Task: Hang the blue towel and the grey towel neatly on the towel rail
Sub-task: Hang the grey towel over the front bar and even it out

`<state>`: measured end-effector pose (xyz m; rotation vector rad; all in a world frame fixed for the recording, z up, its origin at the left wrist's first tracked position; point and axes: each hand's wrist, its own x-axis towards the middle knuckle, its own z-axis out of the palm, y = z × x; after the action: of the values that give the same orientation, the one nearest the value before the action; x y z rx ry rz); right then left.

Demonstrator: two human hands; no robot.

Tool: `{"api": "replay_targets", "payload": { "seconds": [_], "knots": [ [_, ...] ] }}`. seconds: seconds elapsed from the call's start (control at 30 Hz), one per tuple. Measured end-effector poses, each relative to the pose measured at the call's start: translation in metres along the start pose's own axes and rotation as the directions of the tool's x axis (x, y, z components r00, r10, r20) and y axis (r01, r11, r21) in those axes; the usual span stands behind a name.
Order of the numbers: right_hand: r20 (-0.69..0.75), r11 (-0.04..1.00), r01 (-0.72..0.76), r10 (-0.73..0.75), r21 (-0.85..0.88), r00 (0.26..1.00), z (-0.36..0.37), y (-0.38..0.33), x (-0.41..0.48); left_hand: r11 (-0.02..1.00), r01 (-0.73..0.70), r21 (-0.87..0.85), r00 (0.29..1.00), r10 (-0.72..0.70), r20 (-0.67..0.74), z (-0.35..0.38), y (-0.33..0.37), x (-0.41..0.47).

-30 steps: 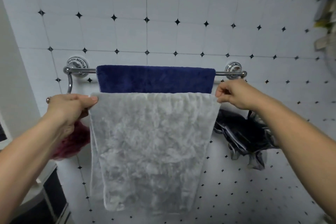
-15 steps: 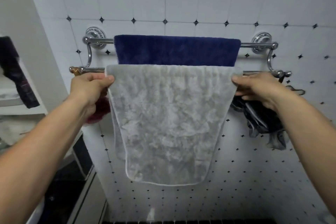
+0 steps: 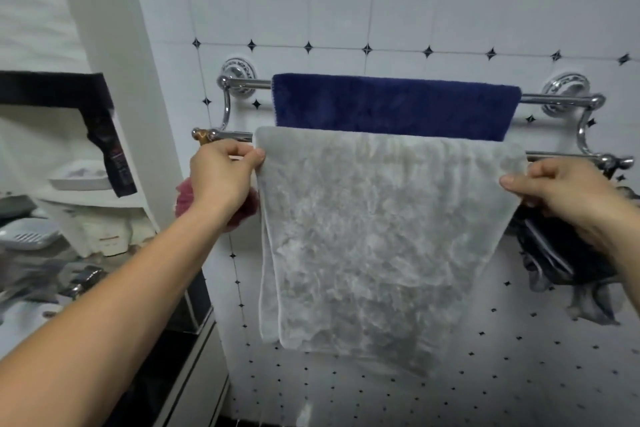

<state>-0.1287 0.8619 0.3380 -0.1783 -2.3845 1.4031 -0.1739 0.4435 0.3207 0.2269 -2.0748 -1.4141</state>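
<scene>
A chrome double towel rail [image 3: 557,100] is fixed to the tiled wall. The blue towel [image 3: 394,104] hangs flat over its upper, back bar. The grey towel [image 3: 377,236] is draped over the lower, front bar and hides the blue towel's lower part. My left hand [image 3: 221,177] pinches the grey towel's upper left edge just below the bar. My right hand [image 3: 561,191] holds the towel's upper right edge, a little lower than the left one. The towel's right side slants inward toward its bottom edge.
A dark cloth [image 3: 568,263] hangs bunched under the rail's right end, behind my right wrist. A red bath puff [image 3: 183,194] hangs behind my left hand. At the left stand a white shelf unit [image 3: 86,194] with a soap dish and a tap [image 3: 83,281].
The view has swung left and down, so the rail sits lower and further right. Both hands have slid a little down the grey towel's side edges, which they still grip.
</scene>
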Motion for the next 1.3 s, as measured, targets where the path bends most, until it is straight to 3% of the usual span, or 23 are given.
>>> {"api": "replay_targets", "payload": {
  "seconds": [0.1,0.3,0.37,0.5,0.63,0.8,1.17,1.3],
  "knots": [
    [-0.018,1.0,0.007,-0.007,0.021,1.0,0.001,-0.005,0.006,0.993,-0.117,0.03,0.991,0.119,-0.058,-0.006,0.016,0.015],
    [0.13,0.942,-0.171,0.138,0.288,0.982,0.016,0.0,0.003,0.983,-0.139,0.121,0.987,0.147,-0.061,-0.004,0.027,0.034],
    [0.142,0.913,-0.171,0.126,0.371,0.982,0.02,0.009,0.005,0.98,-0.152,0.131,0.985,0.161,-0.062,0.0,0.021,0.022],
    [0.167,0.87,-0.162,0.093,0.466,0.982,0.026,0.016,0.005,0.994,-0.108,-0.034,0.99,0.11,0.093,0.008,-0.011,-0.003],
    [0.258,0.894,-0.158,0.049,0.42,0.965,0.034,0.02,-0.002,0.995,-0.069,-0.068,0.987,0.078,0.139,0.008,-0.017,0.002],
    [0.244,0.895,-0.15,0.047,0.421,0.969,0.032,0.028,-0.001,0.994,0.002,-0.111,0.978,0.021,0.208,0.01,-0.03,0.003],
    [0.343,0.948,-0.209,0.119,0.24,0.932,0.012,0.042,-0.017,0.999,-0.054,-0.01,0.922,0.053,0.383,0.003,-0.063,-0.012],
    [0.311,0.916,-0.189,0.075,0.353,0.947,0.011,0.022,-0.012,0.987,0.011,-0.158,0.951,0.039,0.308,-0.004,-0.025,0.002]
  ]
}}
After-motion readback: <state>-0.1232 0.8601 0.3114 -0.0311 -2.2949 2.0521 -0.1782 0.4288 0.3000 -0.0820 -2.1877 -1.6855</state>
